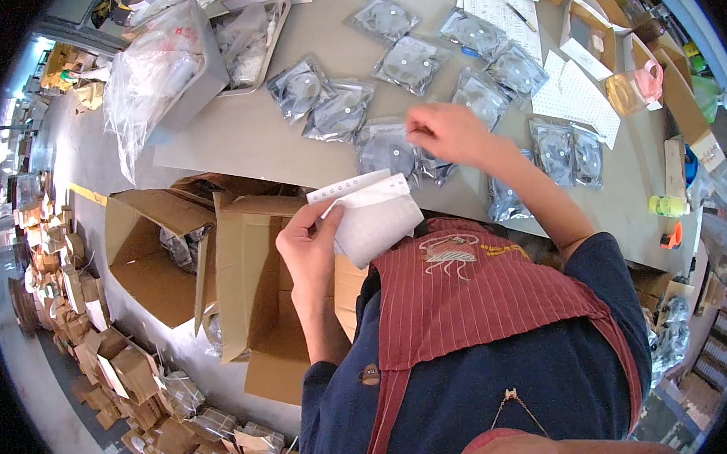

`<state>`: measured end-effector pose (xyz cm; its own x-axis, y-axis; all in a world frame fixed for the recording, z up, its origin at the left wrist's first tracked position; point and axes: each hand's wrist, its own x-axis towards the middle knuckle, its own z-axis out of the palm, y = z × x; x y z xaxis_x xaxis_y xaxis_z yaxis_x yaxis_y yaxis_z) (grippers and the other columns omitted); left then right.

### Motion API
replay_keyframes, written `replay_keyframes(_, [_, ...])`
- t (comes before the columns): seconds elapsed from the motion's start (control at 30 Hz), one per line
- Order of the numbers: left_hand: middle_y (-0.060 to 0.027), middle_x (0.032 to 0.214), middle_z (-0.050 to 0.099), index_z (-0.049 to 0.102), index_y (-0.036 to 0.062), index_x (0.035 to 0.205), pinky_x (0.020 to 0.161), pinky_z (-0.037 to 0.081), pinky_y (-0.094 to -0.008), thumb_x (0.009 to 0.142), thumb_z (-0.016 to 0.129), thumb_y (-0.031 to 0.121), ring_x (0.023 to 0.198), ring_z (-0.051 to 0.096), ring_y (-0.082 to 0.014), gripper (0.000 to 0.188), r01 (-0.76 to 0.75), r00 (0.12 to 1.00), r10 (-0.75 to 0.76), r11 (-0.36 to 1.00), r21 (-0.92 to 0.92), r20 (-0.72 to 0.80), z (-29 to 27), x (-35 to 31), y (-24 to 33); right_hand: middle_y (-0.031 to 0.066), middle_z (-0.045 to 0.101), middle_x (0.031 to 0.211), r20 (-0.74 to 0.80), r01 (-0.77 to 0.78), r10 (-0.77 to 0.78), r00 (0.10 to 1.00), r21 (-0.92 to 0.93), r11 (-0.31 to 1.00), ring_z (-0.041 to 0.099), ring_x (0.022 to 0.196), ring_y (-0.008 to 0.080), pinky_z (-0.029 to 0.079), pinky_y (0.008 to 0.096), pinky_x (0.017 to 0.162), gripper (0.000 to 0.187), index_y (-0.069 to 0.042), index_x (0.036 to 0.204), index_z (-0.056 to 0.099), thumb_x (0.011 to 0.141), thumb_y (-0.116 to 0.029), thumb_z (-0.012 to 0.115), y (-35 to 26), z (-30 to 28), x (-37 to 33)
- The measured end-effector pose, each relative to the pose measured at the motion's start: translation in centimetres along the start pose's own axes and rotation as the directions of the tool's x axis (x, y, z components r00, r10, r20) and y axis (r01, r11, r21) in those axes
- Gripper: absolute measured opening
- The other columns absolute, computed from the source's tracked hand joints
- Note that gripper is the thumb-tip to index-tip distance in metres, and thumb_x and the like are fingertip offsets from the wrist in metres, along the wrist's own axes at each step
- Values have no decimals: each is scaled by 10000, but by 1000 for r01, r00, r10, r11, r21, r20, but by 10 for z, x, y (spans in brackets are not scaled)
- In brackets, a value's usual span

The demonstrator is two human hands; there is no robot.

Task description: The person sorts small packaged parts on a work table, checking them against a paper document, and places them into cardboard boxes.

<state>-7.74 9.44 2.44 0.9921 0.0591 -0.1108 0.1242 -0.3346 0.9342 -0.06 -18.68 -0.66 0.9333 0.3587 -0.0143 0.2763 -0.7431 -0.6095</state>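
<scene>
In my left hand (pixel 305 245) is a curled white sheet of small labels (pixel 380 218), pinched between thumb and fingers at its left side. My right hand (pixel 449 132) is closed, fingertips drawn together, just above a clear plastic bag (pixel 384 149) with a dark coiled item inside. Whether a small label sits in those fingertips I cannot make out. Several similar bags (pixel 410 63) lie flat across the table (pixel 233 139). Many carry a small round white sticker. Part of a bag under my right wrist is hidden.
Open cardboard boxes (pixel 270 332) stand on the floor below the table's left edge. A grey bin with plastic bags (pixel 171 81) is at the far left. Printed sheets (pixel 572 98), a pen (pixel 522 16) and a pink-lidded bottle (pixel 634 90) lie toward the right.
</scene>
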Motion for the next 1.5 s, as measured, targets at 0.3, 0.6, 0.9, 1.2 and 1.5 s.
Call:
replay_keyframes(0.3, [-72, 879, 717, 737, 5, 978, 616, 460, -227, 813, 703, -25, 683, 578, -88, 171, -207, 975, 200, 976, 73, 94, 9, -12, 10, 102, 607, 918, -52, 380, -380, 923, 272, 884, 608, 873, 321, 482, 417, 747, 151, -65, 928, 582, 840, -166, 652, -70, 18, -7])
replay_keyframes(0.6, [-16, 772, 679, 742, -7, 976, 561, 407, -223, 802, 726, 15, 632, 488, -52, 176, -75, 993, 74, 997, 11, 88, 3, -10, -12, 83, 600, 846, -181, 501, -498, 848, -32, 865, 614, 767, 285, 496, 400, 697, 101, -87, 889, 614, 834, -155, 663, -74, 45, -17])
replay_keyframes(0.9, [-26, 821, 689, 722, -71, 1008, 639, 455, -206, 827, 735, 61, 718, 578, -64, 224, 85, 989, -104, 982, -171, -105, -54, 2, -38, 106, 669, 748, 71, -35, 8, 997, 385, 922, 654, 687, 257, 505, 338, 637, 182, -48, 905, 662, 815, -205, 677, -2, 35, 43])
replay_keyframes(1.2, [-15, 786, 673, 724, -65, 1001, 613, 432, -201, 824, 744, 83, 673, 536, -55, 231, 99, 986, -119, 982, -163, -117, -66, 12, -55, 138, 691, 818, 259, 63, 92, 961, -531, 845, 674, 788, 318, 509, 440, 646, 112, -69, 803, 699, 722, -124, 645, -14, 87, 70])
replay_keyframes(1.5, [-35, 789, 698, 732, -32, 991, 629, 462, -232, 826, 745, 107, 695, 564, -71, 216, 105, 992, -113, 987, -124, -53, -59, 25, -54, 167, 674, 793, 86, 56, -64, 994, 91, 994, 674, 831, 345, 521, 463, 677, 127, -52, 855, 643, 734, -86, 652, -8, 83, 175])
